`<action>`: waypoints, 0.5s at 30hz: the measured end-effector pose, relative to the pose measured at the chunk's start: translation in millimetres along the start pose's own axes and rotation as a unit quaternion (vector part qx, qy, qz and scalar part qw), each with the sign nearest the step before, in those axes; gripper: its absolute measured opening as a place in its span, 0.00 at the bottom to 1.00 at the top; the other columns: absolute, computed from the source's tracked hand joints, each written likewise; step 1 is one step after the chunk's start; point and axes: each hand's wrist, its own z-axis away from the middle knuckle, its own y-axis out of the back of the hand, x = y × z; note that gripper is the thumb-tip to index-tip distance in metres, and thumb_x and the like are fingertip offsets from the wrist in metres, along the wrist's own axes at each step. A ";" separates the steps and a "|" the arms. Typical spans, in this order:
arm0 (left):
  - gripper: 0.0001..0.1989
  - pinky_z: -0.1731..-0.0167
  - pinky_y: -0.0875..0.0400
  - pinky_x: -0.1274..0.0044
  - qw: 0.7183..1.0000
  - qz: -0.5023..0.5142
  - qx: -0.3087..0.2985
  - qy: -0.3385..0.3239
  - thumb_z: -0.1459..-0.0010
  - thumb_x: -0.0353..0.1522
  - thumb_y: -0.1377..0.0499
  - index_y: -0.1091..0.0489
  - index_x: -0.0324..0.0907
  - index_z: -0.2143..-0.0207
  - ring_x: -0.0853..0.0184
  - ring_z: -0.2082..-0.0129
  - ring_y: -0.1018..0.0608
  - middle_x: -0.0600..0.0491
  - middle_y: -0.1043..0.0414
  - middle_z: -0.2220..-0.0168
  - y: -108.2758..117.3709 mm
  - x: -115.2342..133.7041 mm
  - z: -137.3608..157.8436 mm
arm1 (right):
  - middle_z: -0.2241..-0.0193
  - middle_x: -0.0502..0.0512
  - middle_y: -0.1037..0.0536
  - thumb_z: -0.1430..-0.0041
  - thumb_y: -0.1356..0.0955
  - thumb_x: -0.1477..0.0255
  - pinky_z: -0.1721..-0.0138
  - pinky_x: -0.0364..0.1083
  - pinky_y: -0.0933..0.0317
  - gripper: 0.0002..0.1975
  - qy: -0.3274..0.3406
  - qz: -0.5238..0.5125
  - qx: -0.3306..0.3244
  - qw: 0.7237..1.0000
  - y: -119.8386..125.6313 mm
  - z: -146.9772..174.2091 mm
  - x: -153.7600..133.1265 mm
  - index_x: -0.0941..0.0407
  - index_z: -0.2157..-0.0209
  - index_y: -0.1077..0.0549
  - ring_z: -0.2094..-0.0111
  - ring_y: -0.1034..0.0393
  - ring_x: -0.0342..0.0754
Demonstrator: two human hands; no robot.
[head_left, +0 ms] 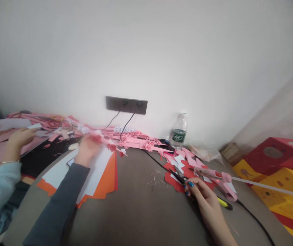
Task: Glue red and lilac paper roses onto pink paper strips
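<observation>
My left hand (88, 147), in a grey sleeve, reaches out over the table and closes around a pink paper strip with red flowers (110, 145); the hand is blurred. It hovers above a stack of white and orange paper sheets (99, 177). My right hand (204, 198), with blue nails, has its fingertips on the handle of black scissors (178, 176), which lie on red paper cut-outs (173, 181). A pink glue gun (224, 184) lies just right of that hand, with a yellow and black tool (224, 203) beside my wrist.
Another person's hand (20, 136), in a light blue sleeve with a bracelet, rests on pink paper at the left. Pink paper flowers (141, 140) line the wall below a socket (126, 105). A water bottle (179, 131) stands behind; red and yellow boxes (276, 167) fill the right.
</observation>
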 end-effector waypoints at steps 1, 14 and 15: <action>0.07 0.73 0.25 0.74 1.000 -0.001 -0.004 -0.011 0.41 0.27 0.41 0.33 0.42 0.73 0.65 0.76 0.21 0.54 0.25 0.76 0.8 -0.4 -1.2 | 0.77 0.52 0.28 0.47 0.28 0.44 0.76 0.42 0.38 0.26 0.001 0.000 -0.001 1.000 0.0 -0.2 0.3 0.55 0.72 0.25 0.77 0.35 0.44; 0.07 0.55 0.23 0.66 0.995 -0.044 -0.030 -0.083 0.42 0.31 0.37 0.30 0.40 0.62 0.58 0.57 0.20 0.50 0.22 0.65 1.6 -17.5 0.0 | 0.78 0.52 0.27 0.45 0.29 0.45 0.75 0.43 0.40 0.25 -0.001 0.021 -0.014 1.000 1.9 0.3 3.5 0.54 0.71 0.25 0.77 0.35 0.45; 0.07 0.55 0.23 0.66 0.995 -0.047 -0.033 -0.086 0.43 0.31 0.37 0.31 0.40 0.61 0.59 0.57 0.20 0.50 0.22 0.64 1.0 -18.4 0.7 | 0.78 0.52 0.27 0.45 0.29 0.45 0.75 0.43 0.40 0.25 -0.001 0.022 -0.015 1.000 2.0 0.3 3.2 0.55 0.71 0.25 0.77 0.35 0.45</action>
